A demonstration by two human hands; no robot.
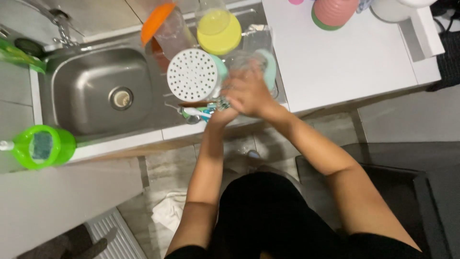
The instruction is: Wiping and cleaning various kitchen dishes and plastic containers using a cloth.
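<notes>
Your left hand [221, 112] and right hand [249, 93] meet at centre frame over the drainboard, the right laid across the left. Both seem closed on a clear glass [247, 60], though blur hides the fingers. Just left stands a white perforated cap [193, 75]. Beyond, a yellow lid [219, 33]; upper left, the steel sink [96, 91].
</notes>
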